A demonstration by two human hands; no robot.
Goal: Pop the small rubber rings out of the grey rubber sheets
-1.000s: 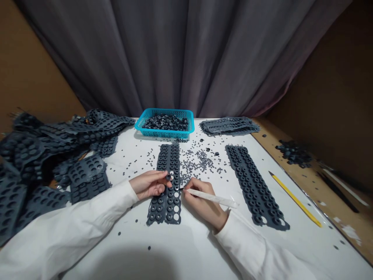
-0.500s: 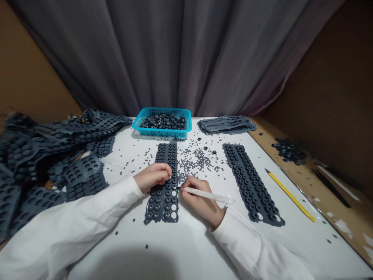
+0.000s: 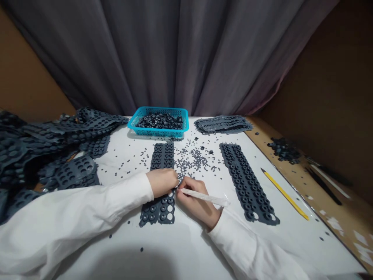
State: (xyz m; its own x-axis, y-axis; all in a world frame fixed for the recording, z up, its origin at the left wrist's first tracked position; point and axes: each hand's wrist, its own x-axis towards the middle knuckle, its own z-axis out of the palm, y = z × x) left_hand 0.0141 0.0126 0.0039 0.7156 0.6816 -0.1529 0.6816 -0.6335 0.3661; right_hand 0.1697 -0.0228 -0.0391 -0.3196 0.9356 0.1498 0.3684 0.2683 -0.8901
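Observation:
A dark rubber strip (image 3: 161, 182) studded with rings lies lengthwise on the white table (image 3: 180, 249) in front of me. My left hand (image 3: 162, 182) rests across its middle, fingers curled down onto it and pressing it flat. My right hand (image 3: 196, 201) sits just right of the strip and grips a white pen-like tool (image 3: 205, 197); its tip points left at the strip's right edge, close to my left fingertips. Several holes near the strip's near end show white where rings are gone.
A second ringed strip (image 3: 246, 182) lies to the right, a yellow pencil (image 3: 284, 193) beyond it. A blue basket (image 3: 158, 121) of loose rings stands at the back. Small punched bits (image 3: 195, 160) are scattered mid-table. Heaped strips (image 3: 49, 151) fill the left, a flat stack (image 3: 223, 124) the back right.
My left hand has turned over from holding up a small ring to lying knuckles-up across the strip. The right hand and tool have stayed beside it, and the view has shifted slightly.

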